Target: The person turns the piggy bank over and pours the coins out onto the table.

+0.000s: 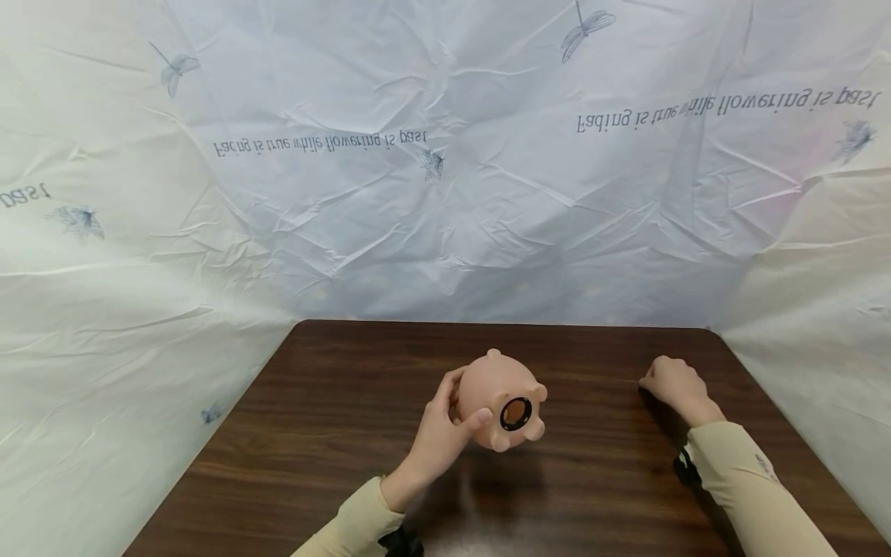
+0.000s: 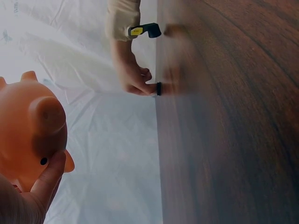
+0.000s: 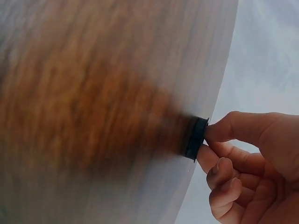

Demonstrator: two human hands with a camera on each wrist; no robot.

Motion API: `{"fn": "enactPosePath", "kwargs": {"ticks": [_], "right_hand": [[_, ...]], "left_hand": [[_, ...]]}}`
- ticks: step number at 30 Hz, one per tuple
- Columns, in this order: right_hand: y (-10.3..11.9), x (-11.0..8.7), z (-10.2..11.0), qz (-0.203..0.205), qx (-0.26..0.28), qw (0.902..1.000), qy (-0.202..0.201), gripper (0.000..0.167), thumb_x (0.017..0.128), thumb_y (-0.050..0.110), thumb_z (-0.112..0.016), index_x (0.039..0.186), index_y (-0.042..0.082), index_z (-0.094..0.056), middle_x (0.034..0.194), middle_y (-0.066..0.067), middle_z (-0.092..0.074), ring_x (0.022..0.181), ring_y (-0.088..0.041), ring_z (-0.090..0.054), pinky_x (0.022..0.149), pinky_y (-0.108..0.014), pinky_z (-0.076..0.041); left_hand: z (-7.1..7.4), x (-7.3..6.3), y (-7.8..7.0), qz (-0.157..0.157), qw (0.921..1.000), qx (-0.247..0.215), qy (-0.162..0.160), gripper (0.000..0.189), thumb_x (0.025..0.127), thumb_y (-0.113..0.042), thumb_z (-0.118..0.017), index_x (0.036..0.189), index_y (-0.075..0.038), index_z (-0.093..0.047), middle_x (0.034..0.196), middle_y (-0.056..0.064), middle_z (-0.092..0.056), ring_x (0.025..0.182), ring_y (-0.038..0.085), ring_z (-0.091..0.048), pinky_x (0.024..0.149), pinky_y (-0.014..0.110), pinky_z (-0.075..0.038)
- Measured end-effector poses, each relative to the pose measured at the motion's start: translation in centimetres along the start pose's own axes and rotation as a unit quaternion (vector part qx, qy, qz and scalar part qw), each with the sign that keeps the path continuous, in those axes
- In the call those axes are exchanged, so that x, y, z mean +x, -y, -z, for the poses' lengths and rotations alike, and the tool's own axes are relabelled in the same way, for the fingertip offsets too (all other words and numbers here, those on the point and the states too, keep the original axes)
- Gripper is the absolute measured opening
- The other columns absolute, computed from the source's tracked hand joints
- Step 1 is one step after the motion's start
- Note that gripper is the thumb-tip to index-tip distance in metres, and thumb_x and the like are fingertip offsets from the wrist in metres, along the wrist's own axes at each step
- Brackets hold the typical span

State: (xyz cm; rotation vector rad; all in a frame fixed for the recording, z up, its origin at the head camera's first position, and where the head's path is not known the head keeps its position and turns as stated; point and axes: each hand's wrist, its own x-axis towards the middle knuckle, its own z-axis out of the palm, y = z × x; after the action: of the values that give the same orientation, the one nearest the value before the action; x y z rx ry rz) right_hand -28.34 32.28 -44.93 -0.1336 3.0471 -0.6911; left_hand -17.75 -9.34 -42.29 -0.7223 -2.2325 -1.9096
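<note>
A pink piggy bank (image 1: pixel 482 391) is held above the table by my left hand (image 1: pixel 433 442), thumb on the near side and fingers round the far side. Its underside is tilted toward the head camera, showing a round black-rimmed hole (image 1: pixel 516 415) between stubby feet. The left wrist view shows its snout (image 2: pixel 49 115) and a small black eye. Over at the table's right, my right hand (image 1: pixel 677 384) pinches a small round black stopper (image 3: pixel 197 139) between thumb and forefinger, at the tabletop. Its other fingers are curled. In the head view the hand hides the stopper.
A dark brown wood-grain table (image 1: pixel 334 418) with rounded far corners lies under both hands. White crinkled sheeting (image 1: pixel 445 224) with printed words and dragonflies hangs behind it and along both sides.
</note>
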Motion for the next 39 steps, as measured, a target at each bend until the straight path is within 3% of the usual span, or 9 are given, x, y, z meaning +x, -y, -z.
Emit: {"fn": "enactPosePath", "kwargs": {"ticks": [5,10,17,26,30,39], "right_hand": [[0.1,-0.1,0.4,0.006,-0.001,0.9999,-0.014,0.043,0.098,0.01,-0.059,0.058,0.017,-0.046,0.051,0.007,-0.031,0.047,-0.009,-0.028,0.047,-0.028,-0.029],[0.2,-0.2,1.0,0.017,-0.006,0.999,-0.041,0.028,0.098,0.009,-0.057,0.071,0.006,-0.06,0.054,0.002,-0.041,0.048,-0.013,-0.036,0.047,-0.03,-0.031],[0.3,-0.4,1.9,0.029,-0.007,0.9975,-0.064,0.023,0.098,0.011,-0.056,0.077,0.002,-0.061,0.063,-0.003,-0.052,0.051,-0.017,-0.041,0.049,-0.032,-0.032],[1.6,-0.8,2.0,0.045,0.011,0.9976,-0.052,0.025,0.099,0.014,-0.058,0.099,-0.009,-0.067,0.079,-0.011,-0.065,0.057,-0.018,-0.052,0.051,-0.036,-0.042],[2.7,-1.2,1.9,0.062,0.028,0.9962,-0.055,0.024,0.099,0.014,-0.058,0.101,-0.008,-0.067,0.084,-0.012,-0.067,0.06,-0.017,-0.056,0.054,-0.038,-0.046],[5.2,-2.1,2.2,0.079,0.069,0.9937,-0.04,0.024,0.101,0.017,-0.057,0.106,-0.004,-0.067,0.081,-0.01,-0.068,0.058,-0.022,-0.058,0.053,-0.035,-0.044]], "left_hand": [[0.0,0.0,0.1,0.0,1.0,-0.001,0.001,0.061,0.097,-0.038,-0.067,0.15,-0.023,-0.042,0.127,0.006,-0.065,0.105,0.017,-0.065,0.08,0.03,-0.055],[0.0,-0.1,-0.1,0.003,1.0,0.0,0.002,0.061,0.097,-0.037,-0.067,0.15,-0.023,-0.042,0.128,0.005,-0.065,0.106,0.017,-0.065,0.08,0.029,-0.055],[0.0,-0.1,0.0,0.007,0.9999,-0.004,0.007,0.062,0.097,-0.036,-0.067,0.151,-0.023,-0.041,0.129,0.005,-0.064,0.107,0.017,-0.064,0.081,0.03,-0.055],[0.0,-0.1,-0.2,0.015,0.9999,0.001,0.007,0.062,0.097,-0.035,-0.068,0.151,-0.022,-0.041,0.13,0.004,-0.064,0.109,0.017,-0.064,0.081,0.03,-0.055],[0.0,0.0,-0.2,0.013,0.9999,0.002,0.007,0.062,0.097,-0.034,-0.068,0.151,-0.023,-0.041,0.13,0.004,-0.064,0.108,0.017,-0.064,0.081,0.03,-0.055],[-0.1,-0.1,-0.1,0.012,0.9999,-0.002,0.01,0.062,0.097,-0.033,-0.069,0.151,-0.022,-0.041,0.13,0.005,-0.064,0.11,0.017,-0.064,0.083,0.03,-0.055]]}}
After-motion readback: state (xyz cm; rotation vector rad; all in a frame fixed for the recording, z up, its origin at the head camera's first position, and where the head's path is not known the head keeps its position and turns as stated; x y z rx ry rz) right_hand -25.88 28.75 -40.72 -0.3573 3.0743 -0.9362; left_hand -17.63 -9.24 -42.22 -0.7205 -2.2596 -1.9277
